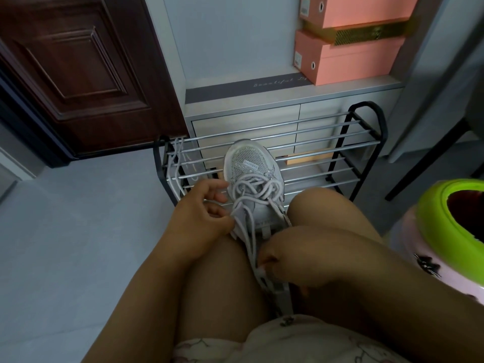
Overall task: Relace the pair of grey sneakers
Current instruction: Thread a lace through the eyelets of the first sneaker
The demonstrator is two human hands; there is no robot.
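head view: knees [311,205] flank sneaker [251,166] against shoe rack [366,132], pink boxes [351,61] behind.

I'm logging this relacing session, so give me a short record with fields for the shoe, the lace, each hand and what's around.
shoe: one grey sneaker, toe pointing away, resting between the person's knees against the shoe rack
lace: white lace looped loosely over the upper, not pulled tight
left hand: left hand pinches a lace strand beside the shoe
right hand: right hand grips the lace near the heel
spare lace: second white lace hangs over the rack's left end
surroundings: pink shoe boxes on the cabinet behind; second sneaker not in view
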